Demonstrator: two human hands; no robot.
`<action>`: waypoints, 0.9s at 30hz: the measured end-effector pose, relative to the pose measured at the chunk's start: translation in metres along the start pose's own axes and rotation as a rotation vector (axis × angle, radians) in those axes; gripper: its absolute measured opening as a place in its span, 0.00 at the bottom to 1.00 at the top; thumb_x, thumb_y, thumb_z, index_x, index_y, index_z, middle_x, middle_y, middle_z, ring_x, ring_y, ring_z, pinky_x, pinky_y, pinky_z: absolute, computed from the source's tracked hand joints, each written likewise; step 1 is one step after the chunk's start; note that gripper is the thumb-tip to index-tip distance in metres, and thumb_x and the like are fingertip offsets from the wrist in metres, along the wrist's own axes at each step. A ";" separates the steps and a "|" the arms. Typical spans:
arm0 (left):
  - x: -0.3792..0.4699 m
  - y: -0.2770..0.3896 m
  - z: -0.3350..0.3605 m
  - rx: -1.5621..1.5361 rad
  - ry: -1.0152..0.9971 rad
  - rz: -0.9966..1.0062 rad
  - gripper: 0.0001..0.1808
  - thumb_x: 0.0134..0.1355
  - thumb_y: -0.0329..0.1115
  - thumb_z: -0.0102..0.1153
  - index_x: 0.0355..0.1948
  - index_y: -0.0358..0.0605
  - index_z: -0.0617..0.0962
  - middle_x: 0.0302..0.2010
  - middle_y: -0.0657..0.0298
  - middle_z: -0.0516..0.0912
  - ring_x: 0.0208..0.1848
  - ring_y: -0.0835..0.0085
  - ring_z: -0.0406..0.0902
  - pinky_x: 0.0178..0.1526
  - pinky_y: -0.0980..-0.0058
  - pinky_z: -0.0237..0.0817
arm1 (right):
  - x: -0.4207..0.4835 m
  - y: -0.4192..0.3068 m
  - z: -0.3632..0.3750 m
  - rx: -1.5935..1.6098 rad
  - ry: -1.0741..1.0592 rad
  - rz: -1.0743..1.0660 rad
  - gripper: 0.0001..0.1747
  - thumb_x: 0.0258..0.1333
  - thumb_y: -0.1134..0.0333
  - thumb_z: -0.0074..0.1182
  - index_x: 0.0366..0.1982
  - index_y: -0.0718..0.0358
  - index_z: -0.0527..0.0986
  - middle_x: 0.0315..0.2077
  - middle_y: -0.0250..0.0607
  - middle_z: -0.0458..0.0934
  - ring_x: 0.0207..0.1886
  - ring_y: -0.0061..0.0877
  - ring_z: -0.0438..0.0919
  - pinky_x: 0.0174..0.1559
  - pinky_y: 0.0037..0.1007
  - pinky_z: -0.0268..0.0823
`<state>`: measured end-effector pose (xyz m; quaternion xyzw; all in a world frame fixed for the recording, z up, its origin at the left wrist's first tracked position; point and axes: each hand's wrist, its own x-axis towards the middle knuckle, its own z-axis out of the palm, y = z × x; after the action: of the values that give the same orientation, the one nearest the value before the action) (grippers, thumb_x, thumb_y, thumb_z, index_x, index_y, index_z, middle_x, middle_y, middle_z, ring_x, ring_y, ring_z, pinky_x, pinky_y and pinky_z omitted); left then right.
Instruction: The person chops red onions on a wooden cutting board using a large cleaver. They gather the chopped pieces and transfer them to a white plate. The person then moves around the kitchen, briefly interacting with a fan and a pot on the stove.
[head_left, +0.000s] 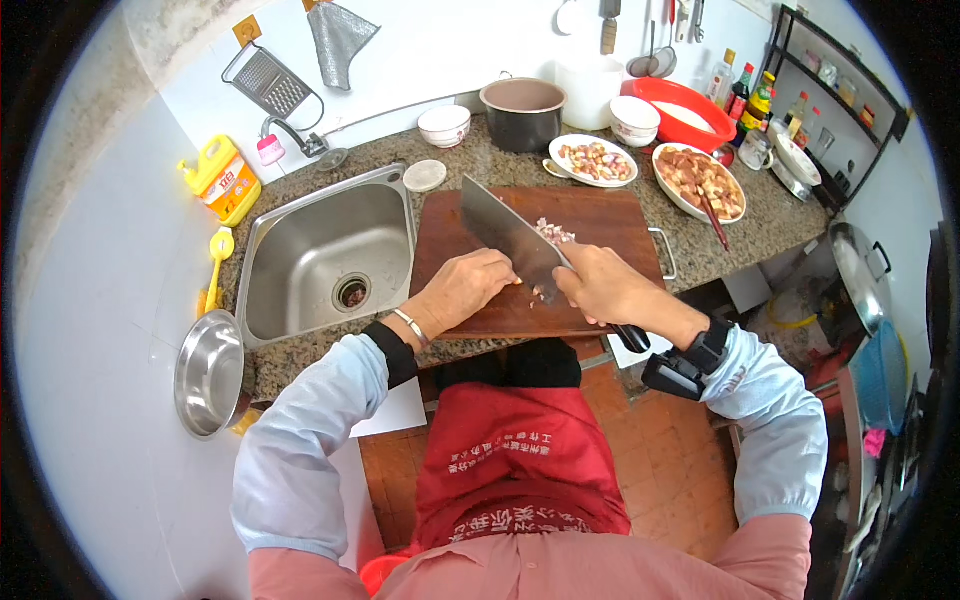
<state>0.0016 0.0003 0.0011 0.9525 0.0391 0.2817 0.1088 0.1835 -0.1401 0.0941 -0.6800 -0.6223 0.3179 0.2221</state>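
Observation:
My right hand (604, 289) grips the black handle of a broad cleaver (510, 232), whose blade slants up to the left over a wooden cutting board (450, 225). Beside the blade, my left hand (472, 281) rests on the board, its fingertips pinching a small pale piece, perhaps shallot or garlic. Chopped pinkish-white bits (555, 231) lie behind the blade, partly hidden by it, with a few crumbs near its lower edge. Beyond the board stands a white plate of peeled shallots or garlic cloves (596, 163). To its right, an oval dish holds raw cut meat (694, 176) and dark red chopsticks (715, 221).
A steel sink (330, 240) adjoins the board's left side, with a steel basin (210, 375) at its near left. Behind the board are a dark pot (523, 116), white bowls (444, 126) and a red basin (690, 112). Several bottles (757, 101) stand at the back right.

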 end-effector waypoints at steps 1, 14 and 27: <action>0.000 0.000 0.000 -0.001 0.009 0.000 0.04 0.55 0.26 0.60 0.33 0.38 0.80 0.37 0.58 0.81 0.40 0.61 0.80 0.43 0.67 0.73 | -0.002 0.001 -0.001 -0.013 -0.009 -0.010 0.13 0.62 0.68 0.40 0.38 0.73 0.67 0.19 0.44 0.75 0.16 0.31 0.77 0.21 0.33 0.71; -0.003 0.003 0.003 0.054 0.027 0.030 0.05 0.54 0.27 0.61 0.32 0.39 0.79 0.36 0.58 0.81 0.39 0.61 0.79 0.42 0.68 0.73 | 0.005 0.001 0.003 0.034 -0.046 -0.030 0.13 0.61 0.70 0.39 0.35 0.75 0.68 0.18 0.51 0.75 0.16 0.35 0.78 0.20 0.37 0.71; -0.004 0.009 -0.011 -0.149 -0.074 -0.129 0.11 0.54 0.23 0.61 0.39 0.39 0.75 0.43 0.57 0.76 0.40 0.61 0.79 0.43 0.68 0.73 | 0.005 0.002 0.008 0.026 0.099 -0.078 0.12 0.63 0.68 0.41 0.38 0.73 0.68 0.19 0.44 0.76 0.16 0.29 0.77 0.19 0.32 0.70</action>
<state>-0.0074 -0.0068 0.0099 0.9470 0.0753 0.2411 0.1984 0.1796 -0.1363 0.0859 -0.6671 -0.6325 0.2828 0.2737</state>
